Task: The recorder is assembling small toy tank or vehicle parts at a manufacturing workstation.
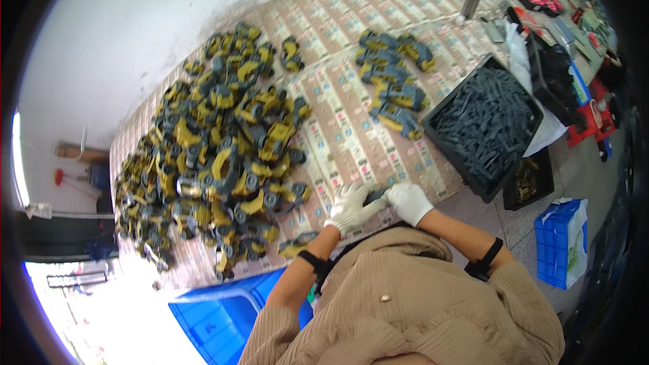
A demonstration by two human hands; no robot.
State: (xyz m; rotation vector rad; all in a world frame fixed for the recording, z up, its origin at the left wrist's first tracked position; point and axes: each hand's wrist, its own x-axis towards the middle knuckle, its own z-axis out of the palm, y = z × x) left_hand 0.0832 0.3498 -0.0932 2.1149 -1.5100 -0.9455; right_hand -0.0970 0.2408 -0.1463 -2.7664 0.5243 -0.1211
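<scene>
We hold the gloved left hand just beside the gloved right hand, with bare forearms converging.

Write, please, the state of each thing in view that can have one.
Dark grey piece: held, mostly covered.
Left hand: gloved, gripping it.
Right hand: gloved, touching it.
Toy vehicles: heaped at left, loosely grouped farther right.
Large black tray: filled with dark grey parts.
Small black tray: holding yellowish pieces.
</scene>
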